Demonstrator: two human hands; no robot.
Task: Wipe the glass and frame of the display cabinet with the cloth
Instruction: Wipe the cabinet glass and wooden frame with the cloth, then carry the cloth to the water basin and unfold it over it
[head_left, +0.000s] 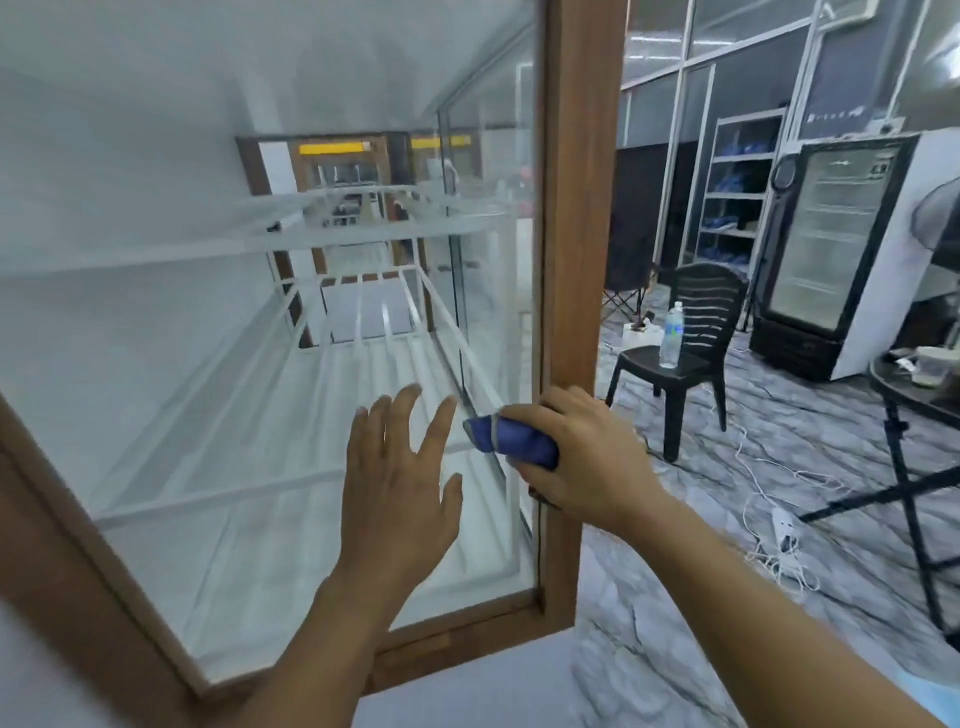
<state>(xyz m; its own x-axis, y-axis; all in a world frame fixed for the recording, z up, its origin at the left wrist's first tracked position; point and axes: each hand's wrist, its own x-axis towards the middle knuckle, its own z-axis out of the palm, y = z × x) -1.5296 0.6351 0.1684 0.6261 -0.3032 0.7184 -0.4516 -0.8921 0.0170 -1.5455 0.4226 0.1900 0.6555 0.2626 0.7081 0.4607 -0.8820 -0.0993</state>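
Against the cabinet's wooden post (579, 249), low down, the right hand (587, 457) grips a bunched blue cloth (511, 441), fingers (524, 413) curled tight around it. The cloth pokes out past the knuckles onto the glass (208, 364), just left of the post, while the rest of the hand lies across the post itself. Left of the post, the left hand (400, 483) is raised in front of the glass with its fingers (400, 415) spread wide and holding nothing; whether the palm touches the pane I cannot tell. Behind the glass, white wire shelves (363, 364) run back into the cabinet, bare. The wooden frame (467, 631) continues from the foot of the post along the bottom edge of the pane and up the left side. Right of the post, on the marbled floor, stands a black plastic chair (685, 332) with a water bottle (671, 335) upright on its seat. Farther right of the post is a glass-door fridge (826, 244), and white cables (779, 519) trail over the floor below the chair.
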